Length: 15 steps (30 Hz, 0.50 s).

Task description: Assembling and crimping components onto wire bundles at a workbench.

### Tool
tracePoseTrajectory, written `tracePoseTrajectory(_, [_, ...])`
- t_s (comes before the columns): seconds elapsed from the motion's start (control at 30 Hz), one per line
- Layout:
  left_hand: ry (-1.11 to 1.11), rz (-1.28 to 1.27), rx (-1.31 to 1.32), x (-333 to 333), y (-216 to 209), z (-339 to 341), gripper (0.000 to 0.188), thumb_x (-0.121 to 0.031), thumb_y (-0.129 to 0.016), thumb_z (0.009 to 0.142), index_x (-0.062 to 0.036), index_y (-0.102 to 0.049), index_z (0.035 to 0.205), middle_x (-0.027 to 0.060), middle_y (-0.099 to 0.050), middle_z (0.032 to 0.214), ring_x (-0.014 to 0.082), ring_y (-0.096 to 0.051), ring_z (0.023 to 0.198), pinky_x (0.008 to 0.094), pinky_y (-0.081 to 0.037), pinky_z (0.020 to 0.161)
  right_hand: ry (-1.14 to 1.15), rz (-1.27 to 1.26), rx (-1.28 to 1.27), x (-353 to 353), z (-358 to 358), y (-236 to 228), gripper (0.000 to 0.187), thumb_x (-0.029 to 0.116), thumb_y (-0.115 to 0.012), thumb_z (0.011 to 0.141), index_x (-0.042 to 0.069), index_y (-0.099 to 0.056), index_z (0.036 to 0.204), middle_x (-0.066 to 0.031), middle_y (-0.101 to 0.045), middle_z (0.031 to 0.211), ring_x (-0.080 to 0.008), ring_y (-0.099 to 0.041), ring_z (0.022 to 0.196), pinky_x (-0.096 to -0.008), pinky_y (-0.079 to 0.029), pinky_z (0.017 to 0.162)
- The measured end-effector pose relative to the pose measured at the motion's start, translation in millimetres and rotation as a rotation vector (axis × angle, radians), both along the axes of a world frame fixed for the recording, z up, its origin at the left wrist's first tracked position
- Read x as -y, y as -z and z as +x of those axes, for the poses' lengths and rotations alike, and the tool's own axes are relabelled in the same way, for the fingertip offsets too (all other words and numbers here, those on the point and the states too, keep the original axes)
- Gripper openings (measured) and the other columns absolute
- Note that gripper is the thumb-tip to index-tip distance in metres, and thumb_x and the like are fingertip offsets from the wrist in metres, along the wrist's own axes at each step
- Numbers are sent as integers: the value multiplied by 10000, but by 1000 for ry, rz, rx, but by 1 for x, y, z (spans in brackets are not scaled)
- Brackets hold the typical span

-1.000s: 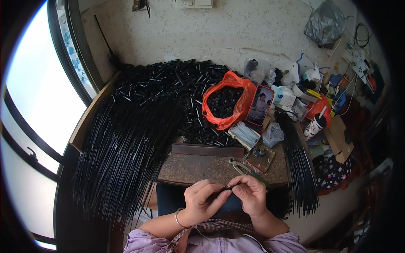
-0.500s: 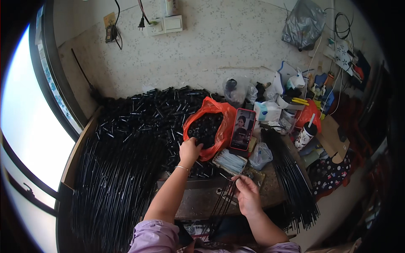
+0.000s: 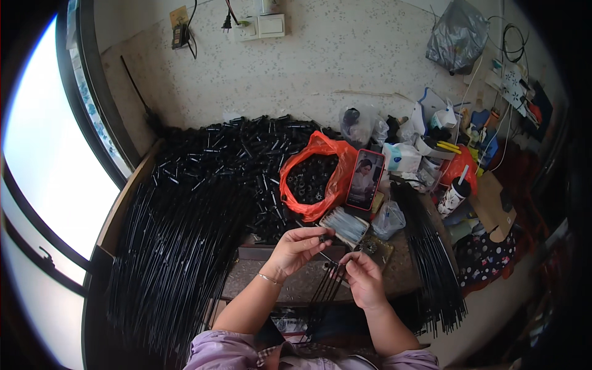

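My left hand [image 3: 291, 251] pinches a small black part [image 3: 325, 238] between thumb and fingertips. Just to its right, my right hand [image 3: 365, 282] is closed on the upper ends of several thin black rods [image 3: 322, 296], which hang down toward my lap. One rod's end points up toward the small part; whether the two touch is hard to make out. Beyond my hands, an orange-red plastic bag [image 3: 336, 148] lies open, with many small black ring-like parts [image 3: 311, 179] inside. A shallow tray of pale thin sticks [image 3: 345, 226] lies between the bag and my hands.
Short black tubes [image 3: 228, 148] are heaped along the wall. Long black rods [image 3: 166, 265] spread at the left, with another bundle [image 3: 425, 259] at the right. A phone [image 3: 365, 179] leans beside the bag. A patterned tumbler [image 3: 453, 197] and a clear bag [image 3: 388, 220] stand farther right.
My left hand has come from the edge of the orange-red bag back to my right hand, now with a small black part in its fingertips. The view has shifted slightly.
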<state>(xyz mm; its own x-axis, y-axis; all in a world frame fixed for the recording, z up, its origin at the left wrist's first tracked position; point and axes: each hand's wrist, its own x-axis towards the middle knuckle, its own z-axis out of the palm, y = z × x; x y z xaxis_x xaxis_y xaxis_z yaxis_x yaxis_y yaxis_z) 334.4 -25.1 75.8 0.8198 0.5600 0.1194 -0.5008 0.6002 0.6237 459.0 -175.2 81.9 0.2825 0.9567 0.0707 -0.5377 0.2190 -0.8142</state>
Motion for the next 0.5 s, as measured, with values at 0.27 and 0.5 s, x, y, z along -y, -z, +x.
tracePoseTrajectory(0.27, [-70,187,225,73,-33,-66,166,3,-603,777,42,-614,938,208,-525,1076,248,-614,798,351,-563,644,-75,171,86,24,-69,-21,135,61,-570,839,1,-526,953,-65,-583,918,-133,-560,836,-248,-455,745])
tracePoseTrajectory(0.5, [-62,241,103,94,-43,-106,137,8,-618,756,73,-627,876,177,-513,980,256,-609,771,351,-574,621,-181,209,55,35,-93,-29,203,32,-613,802,10,-487,960,-102,-592,864,-181,-599,757,-300,-512,679])
